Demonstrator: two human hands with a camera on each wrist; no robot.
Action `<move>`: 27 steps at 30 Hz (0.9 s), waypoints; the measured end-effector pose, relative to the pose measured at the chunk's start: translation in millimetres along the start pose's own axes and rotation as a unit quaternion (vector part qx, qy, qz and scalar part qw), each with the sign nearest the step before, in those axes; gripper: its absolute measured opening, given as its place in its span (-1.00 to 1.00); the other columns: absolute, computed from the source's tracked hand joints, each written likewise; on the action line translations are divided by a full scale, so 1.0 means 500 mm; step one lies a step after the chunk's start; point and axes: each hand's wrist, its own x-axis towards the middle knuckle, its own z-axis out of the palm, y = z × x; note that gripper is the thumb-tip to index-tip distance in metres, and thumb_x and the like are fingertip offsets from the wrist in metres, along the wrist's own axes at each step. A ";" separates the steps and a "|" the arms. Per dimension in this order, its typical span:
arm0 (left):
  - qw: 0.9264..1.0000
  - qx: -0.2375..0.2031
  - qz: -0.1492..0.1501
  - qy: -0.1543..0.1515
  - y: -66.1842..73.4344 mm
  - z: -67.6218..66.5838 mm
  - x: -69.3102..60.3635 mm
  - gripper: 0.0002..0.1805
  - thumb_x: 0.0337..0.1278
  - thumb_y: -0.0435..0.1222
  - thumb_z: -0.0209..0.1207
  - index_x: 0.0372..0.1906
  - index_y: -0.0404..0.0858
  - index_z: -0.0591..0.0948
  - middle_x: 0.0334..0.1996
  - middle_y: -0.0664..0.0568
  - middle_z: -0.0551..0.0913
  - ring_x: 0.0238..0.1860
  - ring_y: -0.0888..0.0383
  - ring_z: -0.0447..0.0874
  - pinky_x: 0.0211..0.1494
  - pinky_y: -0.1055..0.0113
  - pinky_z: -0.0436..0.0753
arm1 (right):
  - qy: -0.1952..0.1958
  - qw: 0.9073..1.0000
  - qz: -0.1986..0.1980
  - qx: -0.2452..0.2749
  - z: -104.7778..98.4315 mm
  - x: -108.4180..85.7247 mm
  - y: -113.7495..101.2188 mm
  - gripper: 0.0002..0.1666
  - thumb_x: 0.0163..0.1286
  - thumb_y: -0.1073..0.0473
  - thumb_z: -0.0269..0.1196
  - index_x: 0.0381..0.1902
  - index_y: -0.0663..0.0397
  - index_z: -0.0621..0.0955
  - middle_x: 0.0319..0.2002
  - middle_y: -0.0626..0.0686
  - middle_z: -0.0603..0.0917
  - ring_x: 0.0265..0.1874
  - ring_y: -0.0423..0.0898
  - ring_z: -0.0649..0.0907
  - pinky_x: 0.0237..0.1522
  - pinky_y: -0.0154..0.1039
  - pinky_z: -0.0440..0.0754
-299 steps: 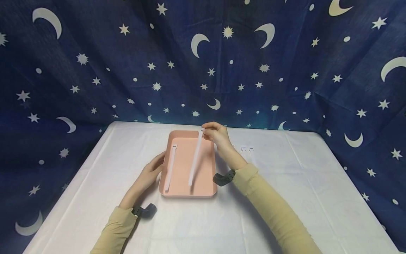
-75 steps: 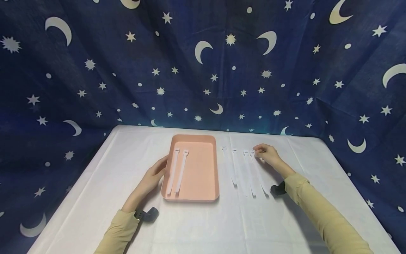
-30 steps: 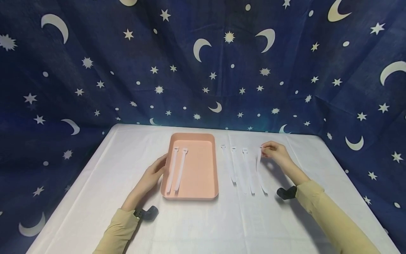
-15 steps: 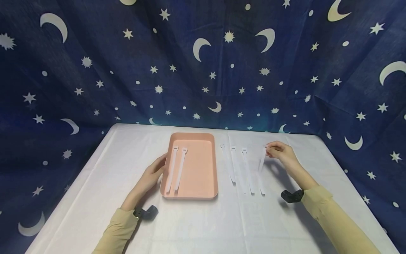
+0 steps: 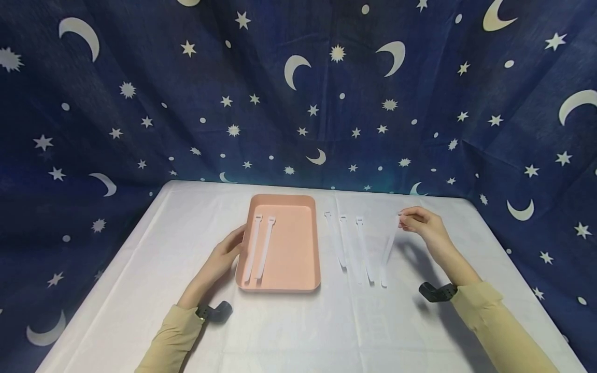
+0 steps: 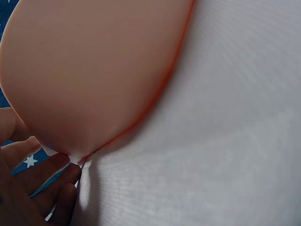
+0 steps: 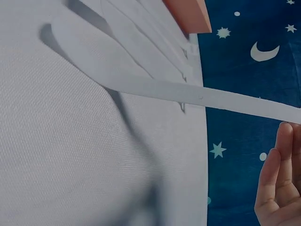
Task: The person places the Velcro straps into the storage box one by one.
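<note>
My right hand (image 5: 426, 226) pinches a white cable strap (image 5: 389, 248) by its slotted head end. The strap slants down toward the cloth, its lower end near the table. In the right wrist view this held strap (image 7: 160, 90) stretches across, with a few fingers of the right hand (image 7: 282, 176) at the edge. My left hand (image 5: 223, 257) rests against the left side of a pink tray (image 5: 294, 254); its fingers look relaxed along the outer wall in the left wrist view. Two straps (image 5: 264, 248) lie side by side in the tray's left part.
Between the tray and the right hand, three more white straps (image 5: 363, 248) lie in a row on the white cloth (image 5: 298, 331), heads at the far end. A dark blue curtain (image 5: 261, 77) with moons and stars hangs behind the table.
A second strap has come to lie in the tray since ten seconds ago. The right hand has taken the rightmost strap from the row, lifted its head and drawn it rightward. The left hand stays put.
</note>
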 end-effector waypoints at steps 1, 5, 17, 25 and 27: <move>1.000 -0.001 0.000 0.000 0.000 0.000 0.000 -0.42 0.47 -0.18 -0.08 0.50 -0.08 0.12 0.47 -0.15 0.21 0.49 -0.17 0.12 0.51 -0.15 0.16 | 0.000 1.000 -0.001 0.004 -0.001 -0.001 -0.001 -0.90 0.36 0.30 0.22 -0.24 0.01 0.63 -0.41 -0.25 0.72 -0.41 -0.34 0.69 -0.29 -0.47 0.70; 1.000 -0.002 0.001 0.000 -0.001 0.000 0.000 -0.42 0.47 -0.19 -0.09 0.50 -0.08 0.12 0.47 -0.15 0.21 0.50 -0.17 0.12 0.52 -0.15 0.15 | 0.002 1.000 -0.003 0.008 -0.001 -0.009 -0.006 -0.92 0.36 0.29 0.23 -0.23 0.03 0.63 -0.40 -0.25 0.73 -0.40 -0.34 0.70 -0.28 -0.47 0.70; 1.000 0.006 0.004 0.002 -0.003 0.000 0.001 -0.43 0.47 -0.19 -0.09 0.50 -0.06 0.13 0.47 -0.15 0.22 0.49 -0.17 0.13 0.51 -0.16 0.16 | 0.007 0.998 -0.021 0.058 -0.013 -0.022 -0.030 -0.86 0.37 0.33 0.20 -0.25 -0.01 0.64 -0.38 -0.20 0.73 -0.39 -0.32 0.70 -0.26 -0.51 0.70; 1.000 0.004 0.005 0.001 -0.003 0.001 0.001 -0.42 0.47 -0.19 -0.10 0.50 -0.06 0.12 0.47 -0.13 0.21 0.50 -0.16 0.12 0.51 -0.16 0.16 | 0.000 0.998 -0.032 0.063 -0.014 -0.028 -0.038 -0.88 0.36 0.34 0.20 -0.23 0.03 0.63 -0.37 -0.18 0.72 -0.39 -0.31 0.70 -0.25 -0.51 0.70; 1.000 0.003 0.002 0.001 -0.005 0.001 0.002 -0.42 0.47 -0.17 -0.09 0.50 -0.05 0.12 0.47 -0.12 0.21 0.50 -0.15 0.11 0.51 -0.16 0.15 | 0.000 0.997 -0.035 0.067 -0.014 -0.029 -0.041 -0.88 0.36 0.35 0.20 -0.24 0.03 0.63 -0.37 -0.17 0.72 -0.39 -0.31 0.70 -0.25 -0.51 0.70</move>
